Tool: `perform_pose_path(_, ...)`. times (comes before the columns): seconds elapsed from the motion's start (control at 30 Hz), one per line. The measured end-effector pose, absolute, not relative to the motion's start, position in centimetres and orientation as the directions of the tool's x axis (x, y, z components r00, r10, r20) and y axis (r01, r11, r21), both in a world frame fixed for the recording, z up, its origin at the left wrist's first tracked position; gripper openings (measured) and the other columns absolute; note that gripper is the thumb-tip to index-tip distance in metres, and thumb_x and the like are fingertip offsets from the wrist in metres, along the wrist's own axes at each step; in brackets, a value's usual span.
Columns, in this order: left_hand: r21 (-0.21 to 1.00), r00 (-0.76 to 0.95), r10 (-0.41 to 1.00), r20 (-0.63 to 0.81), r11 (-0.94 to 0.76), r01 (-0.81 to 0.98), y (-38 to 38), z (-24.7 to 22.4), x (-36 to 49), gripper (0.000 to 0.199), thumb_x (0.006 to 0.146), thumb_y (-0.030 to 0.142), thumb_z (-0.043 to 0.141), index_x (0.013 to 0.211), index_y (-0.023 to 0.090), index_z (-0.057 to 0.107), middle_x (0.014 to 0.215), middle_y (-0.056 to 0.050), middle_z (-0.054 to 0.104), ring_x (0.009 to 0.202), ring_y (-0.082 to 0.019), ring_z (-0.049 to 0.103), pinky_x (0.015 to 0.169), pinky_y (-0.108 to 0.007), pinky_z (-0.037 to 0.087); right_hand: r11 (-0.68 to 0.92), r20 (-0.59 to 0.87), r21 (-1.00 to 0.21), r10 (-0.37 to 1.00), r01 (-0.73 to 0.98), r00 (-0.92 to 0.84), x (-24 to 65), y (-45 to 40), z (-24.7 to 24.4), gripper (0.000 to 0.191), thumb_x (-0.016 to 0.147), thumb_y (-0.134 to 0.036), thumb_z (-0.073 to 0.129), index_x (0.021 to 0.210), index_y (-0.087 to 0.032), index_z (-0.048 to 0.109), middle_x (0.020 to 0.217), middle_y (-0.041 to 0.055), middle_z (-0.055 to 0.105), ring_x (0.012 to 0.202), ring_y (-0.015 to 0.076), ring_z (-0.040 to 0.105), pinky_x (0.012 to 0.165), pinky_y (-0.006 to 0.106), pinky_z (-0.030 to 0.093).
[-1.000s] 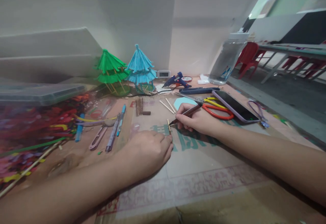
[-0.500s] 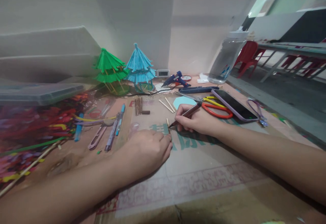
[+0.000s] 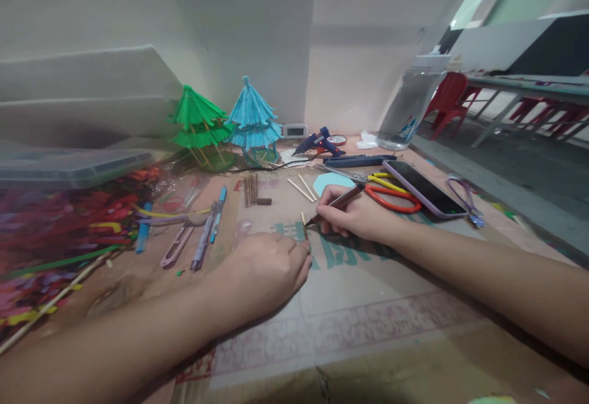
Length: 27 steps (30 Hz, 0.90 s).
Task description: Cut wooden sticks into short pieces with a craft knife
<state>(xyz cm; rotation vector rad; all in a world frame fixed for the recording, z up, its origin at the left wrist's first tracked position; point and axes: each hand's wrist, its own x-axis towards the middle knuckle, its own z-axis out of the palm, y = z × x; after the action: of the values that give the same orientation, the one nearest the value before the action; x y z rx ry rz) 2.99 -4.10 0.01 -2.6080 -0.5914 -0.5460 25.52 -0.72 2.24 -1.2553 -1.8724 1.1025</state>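
Observation:
My right hand [image 3: 347,213] is closed round a brown marker [image 3: 338,203], its tip touching a short thin wooden stick [image 3: 304,222]. That stick is partly brown, with a pale upper end. Its lower end is pinched in the fingers of my left hand [image 3: 273,269], which rests on the cardboard. Beyond my hands lie two pale sticks [image 3: 302,189], several brown sticks [image 3: 251,190] in a row, and a brown marker cap [image 3: 264,202]. A light blue octagonal piece [image 3: 334,184] lies just past my right hand.
Red and yellow handled scissors [image 3: 391,198] and a phone [image 3: 423,189] lie right. A green paper pavilion [image 3: 200,128], a blue one [image 3: 254,116] and a glue gun [image 3: 317,142] stand behind. Left are pens [image 3: 203,238], a pink cutter [image 3: 177,247] and a box of coloured strips [image 3: 73,174].
The marker tip has moved slightly up along the stick, and brown now covers more of it. My left hand keeps its hold in the same place.

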Motion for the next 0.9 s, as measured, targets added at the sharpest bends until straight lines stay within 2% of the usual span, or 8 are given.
perform_pose_path(0.27,-0.279,0.835,0.352,0.423,-0.826,0.490,-4.12,0.11,2.93,0.022,0.100,0.023,0.047,0.089,0.017,0.066,0.067,-0.002,0.066,0.057,-0.022,0.064,0.051,-0.036,0.044,0.197,0.051,-0.891,0.939,0.410,-0.340,25.58,-0.58,2.05,0.017,0.091,-0.031,0.061,0.082,-0.020,0.051,0.061,-0.0028,0.067,0.040,0.0067,0.048,0.038,0.017,0.037)
perform_pose_path(0.5,-0.256,0.829,0.406,0.385,-0.816,0.518,-4.33,0.10,2.88,0.024,0.100,0.025,0.048,0.107,0.015,0.068,0.070,-0.003,0.070,0.057,-0.022,0.066,0.049,-0.034,0.044,0.201,0.053,-0.883,0.940,0.423,-0.336,25.49,-0.53,2.06,0.018,0.090,-0.033,0.062,0.082,-0.020,0.051,0.061,-0.0018,0.067,0.041,0.0074,0.049,0.039,0.018,0.038)
perform_pose_path(0.67,-0.202,0.825,0.438,0.356,-0.826,0.526,-4.13,0.06,2.88,0.028,0.102,0.027,0.046,0.109,0.016,0.070,0.073,-0.004,0.073,0.058,-0.022,0.068,0.052,-0.033,0.047,0.222,0.066,-0.873,0.936,0.435,-0.345,25.50,-0.76,2.29,0.018,0.090,-0.033,0.062,0.082,-0.020,0.053,0.062,-0.0005,0.068,0.043,0.0076,0.049,0.040,0.019,0.037)
perform_pose_path(0.9,-0.198,0.827,0.440,0.350,-0.828,0.525,-4.09,0.04,2.96,0.029,0.102,0.027,0.045,0.111,0.014,0.070,0.076,-0.005,0.074,0.060,-0.024,0.069,0.052,-0.035,0.048,0.235,0.102,-0.881,0.942,0.410,-0.321,25.45,-0.21,1.84,0.018,0.091,-0.034,0.062,0.084,-0.021,0.052,0.064,-0.0010,0.068,0.043,0.0077,0.048,0.040,0.020,0.038)
